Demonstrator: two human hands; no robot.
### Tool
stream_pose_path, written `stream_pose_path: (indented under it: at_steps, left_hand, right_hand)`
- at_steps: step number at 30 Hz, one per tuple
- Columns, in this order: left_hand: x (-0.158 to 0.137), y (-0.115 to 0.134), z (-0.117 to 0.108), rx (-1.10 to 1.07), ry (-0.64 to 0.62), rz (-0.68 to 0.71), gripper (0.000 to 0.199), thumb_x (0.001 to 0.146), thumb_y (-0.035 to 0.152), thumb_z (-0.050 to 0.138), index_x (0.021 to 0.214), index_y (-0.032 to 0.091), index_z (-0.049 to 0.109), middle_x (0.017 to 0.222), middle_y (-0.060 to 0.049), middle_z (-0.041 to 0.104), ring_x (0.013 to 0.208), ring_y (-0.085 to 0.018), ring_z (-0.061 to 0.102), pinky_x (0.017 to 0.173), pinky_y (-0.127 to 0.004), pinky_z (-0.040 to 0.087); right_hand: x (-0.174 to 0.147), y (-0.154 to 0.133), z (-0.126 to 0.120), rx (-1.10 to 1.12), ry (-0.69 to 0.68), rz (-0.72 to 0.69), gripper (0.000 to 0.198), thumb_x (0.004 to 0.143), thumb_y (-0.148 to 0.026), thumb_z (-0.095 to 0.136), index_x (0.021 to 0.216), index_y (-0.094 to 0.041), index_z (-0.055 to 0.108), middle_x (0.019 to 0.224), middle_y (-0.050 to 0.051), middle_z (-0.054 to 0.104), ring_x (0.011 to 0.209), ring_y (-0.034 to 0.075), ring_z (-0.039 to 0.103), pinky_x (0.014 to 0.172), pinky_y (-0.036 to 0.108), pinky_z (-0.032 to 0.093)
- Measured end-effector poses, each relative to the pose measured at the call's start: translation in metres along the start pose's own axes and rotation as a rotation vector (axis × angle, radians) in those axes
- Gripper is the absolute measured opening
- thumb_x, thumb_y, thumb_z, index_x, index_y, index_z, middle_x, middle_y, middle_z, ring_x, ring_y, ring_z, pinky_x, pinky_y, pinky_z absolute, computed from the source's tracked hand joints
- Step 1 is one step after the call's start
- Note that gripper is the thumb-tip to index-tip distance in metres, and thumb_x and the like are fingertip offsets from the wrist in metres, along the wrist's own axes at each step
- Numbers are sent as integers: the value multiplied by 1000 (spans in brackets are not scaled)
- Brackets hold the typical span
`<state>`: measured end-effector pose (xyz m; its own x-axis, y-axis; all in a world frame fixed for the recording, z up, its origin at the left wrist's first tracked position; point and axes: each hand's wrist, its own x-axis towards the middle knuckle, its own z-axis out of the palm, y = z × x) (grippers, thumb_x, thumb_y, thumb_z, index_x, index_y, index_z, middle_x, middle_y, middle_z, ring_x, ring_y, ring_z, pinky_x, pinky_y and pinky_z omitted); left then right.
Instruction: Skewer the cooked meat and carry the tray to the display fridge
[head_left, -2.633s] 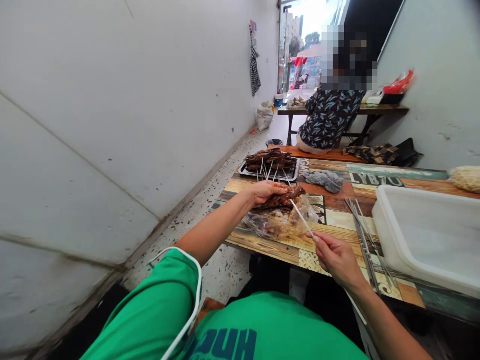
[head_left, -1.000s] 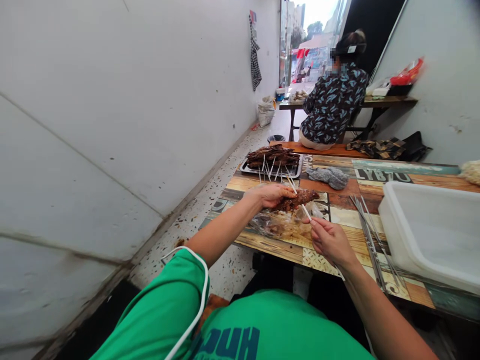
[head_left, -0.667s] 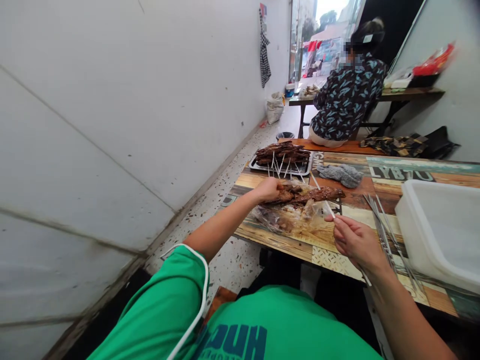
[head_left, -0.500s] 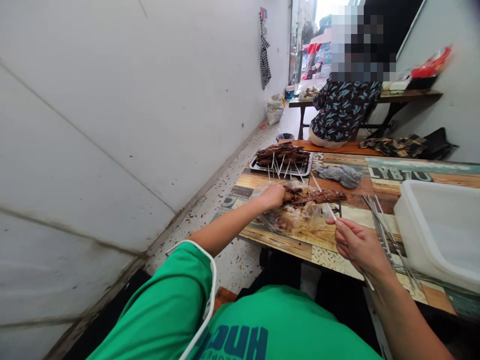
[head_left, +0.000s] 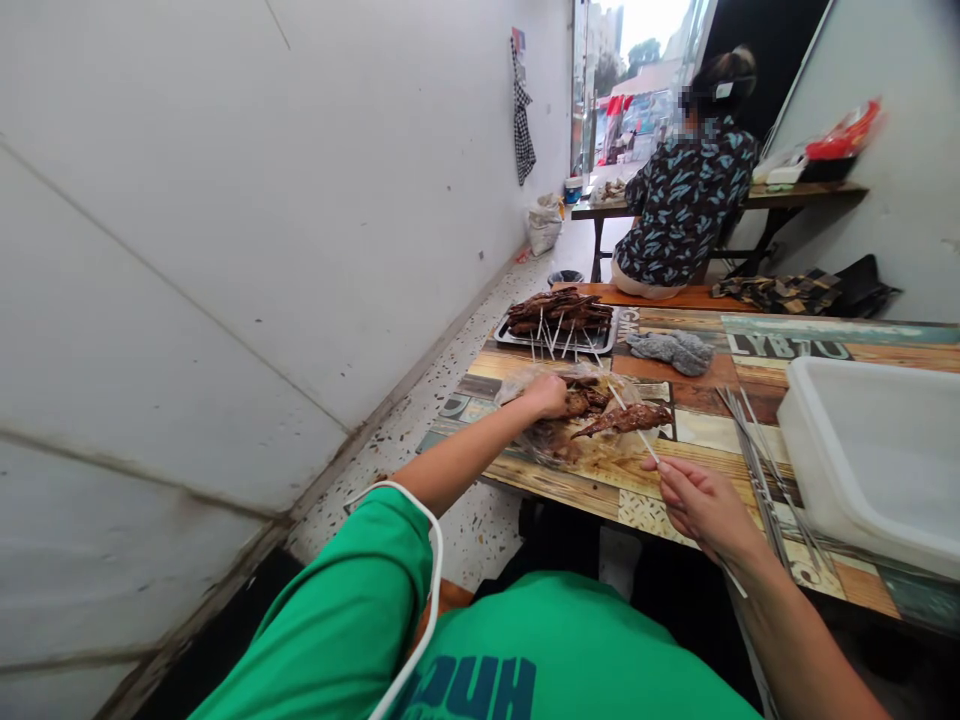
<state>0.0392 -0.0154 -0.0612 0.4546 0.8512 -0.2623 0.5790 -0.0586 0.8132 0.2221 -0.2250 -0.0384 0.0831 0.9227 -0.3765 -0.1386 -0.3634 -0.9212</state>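
My right hand (head_left: 701,505) is closed around a long metal skewer (head_left: 646,443), which slants up and to the left. One dark, glossy piece of marinated meat (head_left: 634,418) is threaded crosswise on it, over an open clear plastic bag (head_left: 559,452). More dark meat pieces (head_left: 585,402) lie in the bag. Among them, my left hand (head_left: 549,396) has its fingers curled down; what they grip is hidden. Beyond the bag, a metal tray (head_left: 504,338) bears a heap of skewered meat (head_left: 559,308), with skewer ends sticking out toward me.
Bare skewers (head_left: 757,470) lie beside a white plastic tub (head_left: 821,440) on the right. A grey cloth (head_left: 671,350) rests on the patterned table (head_left: 705,430). Ahead, a person (head_left: 686,200) sits facing away at another table. A wall (head_left: 300,220) runs along the left.
The skewered meat has swung lower, and its left end now hangs apart from my left hand. My left hand stays at the meat in the bag. The whole view has shifted slightly.
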Motion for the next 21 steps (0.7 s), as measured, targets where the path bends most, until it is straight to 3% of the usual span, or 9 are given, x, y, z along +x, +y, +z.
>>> stream_pose_path:
  at_steps: [2, 4, 10, 13, 16, 19, 21]
  left_hand:
    - [-2, 5, 2, 310, 89, 22, 20, 58, 8, 76, 56, 18, 58, 92, -17, 69, 112, -35, 59, 92, -33, 46]
    - [-4, 10, 3, 485, 105, 26, 18, 57, 13, 80, 61, 16, 62, 89, -17, 70, 101, -34, 63, 85, -34, 49]
    - [-1, 19, -2, 498, -41, 37, 14, 61, 18, 79, 65, 16, 65, 69, -2, 65, 72, -18, 61, 64, -23, 44]
    - [1, 17, -7, 322, -50, 12, 13, 68, 10, 71, 61, 15, 62, 53, 2, 56, 56, -12, 53, 53, -21, 39]
    - [1, 15, -12, -84, -142, -72, 18, 75, 6, 64, 59, 14, 58, 47, 2, 54, 49, -11, 53, 51, -20, 41]
    - [-1, 18, -21, -563, -274, -126, 13, 78, 2, 59, 70, 12, 59, 59, -3, 64, 57, -14, 63, 57, -23, 50]
    - [-3, 22, -27, -759, -327, -151, 11, 79, 0, 57, 79, 11, 60, 69, -6, 69, 64, -17, 68, 60, -26, 53]
  right_hand:
    - [1, 2, -1, -6, -4, 2, 72, 62, -60, 73, 111, -11, 57, 45, -15, 30, 32, 1, 18, 35, 17, 13]
    - [2, 4, -1, -9, -8, 3, 72, 61, -62, 73, 110, -11, 57, 45, -15, 31, 32, 1, 18, 35, 17, 13]
    - [1, 7, -4, -13, -21, 4, 67, 64, -60, 73, 108, -12, 58, 45, -15, 28, 33, 1, 18, 35, 17, 13]
    - [-2, 7, -5, -11, -36, -5, 64, 65, -61, 73, 104, -13, 57, 45, -15, 28, 32, 1, 18, 35, 17, 13]
    - [-6, 5, -3, -10, -57, -2, 67, 63, -63, 74, 104, -13, 55, 45, -15, 28, 32, 0, 18, 34, 17, 13]
    - [-11, 0, 1, -21, -73, 16, 72, 61, -65, 75, 106, -13, 54, 45, -16, 27, 34, 0, 17, 34, 16, 13]
    - [-14, -3, 5, -35, -67, 28, 75, 59, -67, 75, 106, -12, 54, 45, -16, 27, 34, 0, 17, 34, 16, 13]
